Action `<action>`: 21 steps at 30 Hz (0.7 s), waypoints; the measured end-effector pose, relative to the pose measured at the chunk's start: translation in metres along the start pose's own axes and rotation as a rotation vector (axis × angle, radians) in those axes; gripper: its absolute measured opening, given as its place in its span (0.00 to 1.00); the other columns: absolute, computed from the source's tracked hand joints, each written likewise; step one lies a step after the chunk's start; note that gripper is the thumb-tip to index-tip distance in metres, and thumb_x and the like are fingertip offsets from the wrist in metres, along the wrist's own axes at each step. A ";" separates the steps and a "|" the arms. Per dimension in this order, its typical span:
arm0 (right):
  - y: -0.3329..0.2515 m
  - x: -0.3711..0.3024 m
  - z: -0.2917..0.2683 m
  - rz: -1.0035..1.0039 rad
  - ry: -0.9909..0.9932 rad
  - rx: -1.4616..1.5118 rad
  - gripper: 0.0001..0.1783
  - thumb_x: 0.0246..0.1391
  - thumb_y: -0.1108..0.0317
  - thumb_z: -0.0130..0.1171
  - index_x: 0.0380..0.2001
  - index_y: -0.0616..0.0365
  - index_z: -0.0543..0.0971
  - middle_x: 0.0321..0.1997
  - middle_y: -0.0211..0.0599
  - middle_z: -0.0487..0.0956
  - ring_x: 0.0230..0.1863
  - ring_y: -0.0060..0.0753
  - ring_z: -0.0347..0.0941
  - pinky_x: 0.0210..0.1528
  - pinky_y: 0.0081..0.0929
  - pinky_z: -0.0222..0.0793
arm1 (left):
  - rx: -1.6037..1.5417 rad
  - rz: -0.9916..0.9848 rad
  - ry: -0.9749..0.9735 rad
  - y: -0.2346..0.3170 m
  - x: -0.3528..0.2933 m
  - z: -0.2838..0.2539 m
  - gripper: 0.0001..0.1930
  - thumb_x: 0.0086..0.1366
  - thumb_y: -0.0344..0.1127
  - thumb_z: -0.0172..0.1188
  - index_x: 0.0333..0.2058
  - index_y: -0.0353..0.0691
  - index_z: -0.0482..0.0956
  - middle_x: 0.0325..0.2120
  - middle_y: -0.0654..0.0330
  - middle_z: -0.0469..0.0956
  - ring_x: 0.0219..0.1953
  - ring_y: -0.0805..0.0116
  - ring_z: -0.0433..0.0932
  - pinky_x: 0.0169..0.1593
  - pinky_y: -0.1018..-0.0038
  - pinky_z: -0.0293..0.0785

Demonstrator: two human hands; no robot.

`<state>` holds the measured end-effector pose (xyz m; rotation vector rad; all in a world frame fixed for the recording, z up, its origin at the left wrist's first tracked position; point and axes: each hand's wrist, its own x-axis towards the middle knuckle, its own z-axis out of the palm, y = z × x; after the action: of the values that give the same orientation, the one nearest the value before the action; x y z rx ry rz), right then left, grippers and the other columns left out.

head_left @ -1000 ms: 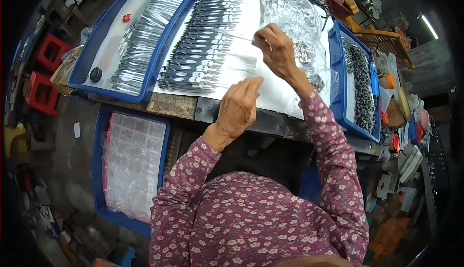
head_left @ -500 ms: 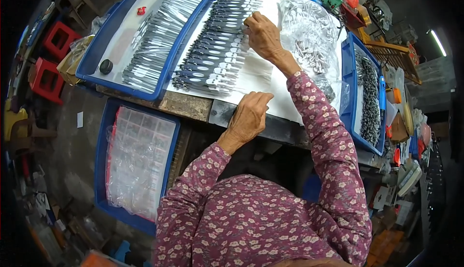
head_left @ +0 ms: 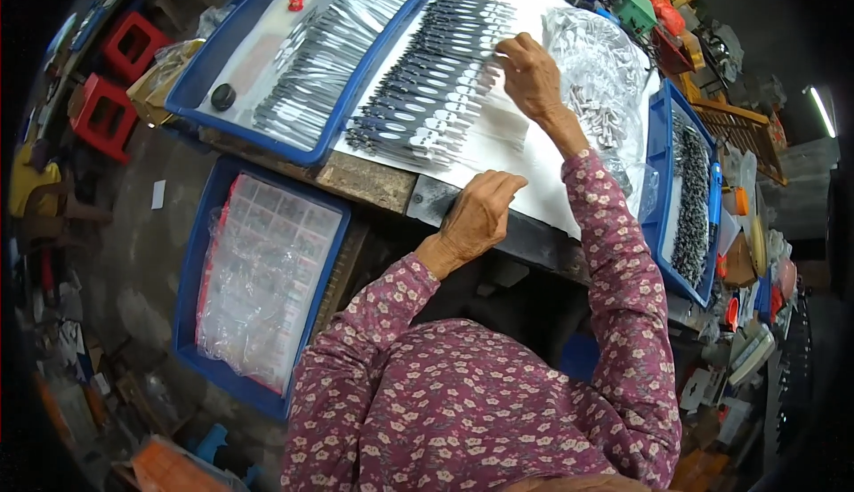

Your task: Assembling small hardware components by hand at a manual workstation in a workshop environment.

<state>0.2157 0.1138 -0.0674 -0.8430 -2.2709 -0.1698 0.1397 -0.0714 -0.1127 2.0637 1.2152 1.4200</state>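
My right hand (head_left: 534,81) hovers at the right-hand ends of a long row of slim dark pieces with white ovals (head_left: 429,83). Its thumb and fingers are pinched together; whatever may be between them is too small to make out. By the table's near edge, my left hand (head_left: 478,214) is curled with fingers pressed together, and the inside of its grip is hidden. White paper (head_left: 543,181) lies under the row. Just right of my right hand sits a clear plastic bag (head_left: 598,56) of small white and metallic parts.
A blue tray (head_left: 334,136) of slender silvery pieces stands left of the row, holding a black round cap (head_left: 223,96). Another blue tray (head_left: 663,167) with small dark parts is at right. Below the table's left side, a blue bin (head_left: 200,261) holds clear plastic packaging. Red stools (head_left: 105,116) stand far left.
The whole view has shifted, so the table appears farther right. My right fingertips have drawn slightly rightward from the row. My left hand keeps its curled pose near the edge.
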 end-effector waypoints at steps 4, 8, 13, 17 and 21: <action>-0.014 -0.016 -0.023 0.054 -0.010 0.029 0.05 0.44 0.74 0.56 0.28 0.57 0.76 0.27 0.36 0.71 0.28 0.40 0.70 0.29 0.31 0.64 | -0.068 0.046 0.074 0.011 -0.015 -0.020 0.14 0.47 0.17 0.48 0.35 0.31 0.71 0.30 0.48 0.73 0.33 0.52 0.72 0.37 0.66 0.69; -0.036 -0.028 -0.047 0.065 -0.019 0.093 0.04 0.44 0.75 0.56 0.28 0.60 0.75 0.26 0.38 0.71 0.26 0.38 0.69 0.28 0.28 0.64 | -0.028 0.023 0.149 0.027 -0.020 -0.073 0.11 0.49 0.19 0.48 0.33 0.30 0.72 0.29 0.48 0.74 0.33 0.52 0.74 0.36 0.67 0.70; -0.055 -0.046 -0.082 0.057 -0.030 0.131 0.04 0.44 0.77 0.56 0.27 0.63 0.74 0.25 0.38 0.71 0.24 0.36 0.69 0.27 0.26 0.63 | 0.098 -0.257 0.302 0.030 0.001 -0.155 0.08 0.54 0.23 0.48 0.32 0.32 0.74 0.28 0.48 0.76 0.31 0.53 0.76 0.36 0.71 0.71; -0.074 -0.060 -0.108 0.089 -0.045 0.223 0.05 0.44 0.80 0.55 0.28 0.64 0.73 0.25 0.38 0.70 0.23 0.32 0.67 0.26 0.24 0.62 | 0.625 -0.231 0.167 -0.034 0.023 -0.215 0.08 0.52 0.24 0.51 0.32 0.34 0.75 0.29 0.51 0.77 0.31 0.57 0.76 0.37 0.70 0.69; -0.083 -0.078 -0.133 0.110 -0.073 0.287 0.06 0.43 0.81 0.55 0.28 0.65 0.73 0.25 0.38 0.70 0.22 0.30 0.66 0.25 0.22 0.61 | 0.886 -0.250 -0.052 -0.093 0.033 -0.232 0.08 0.49 0.25 0.53 0.30 0.35 0.75 0.30 0.50 0.76 0.35 0.52 0.73 0.40 0.65 0.68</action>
<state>0.2829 -0.0372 -0.0102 -0.8279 -2.2392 0.2354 -0.1026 -0.0317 -0.0572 2.2873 2.2634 0.7497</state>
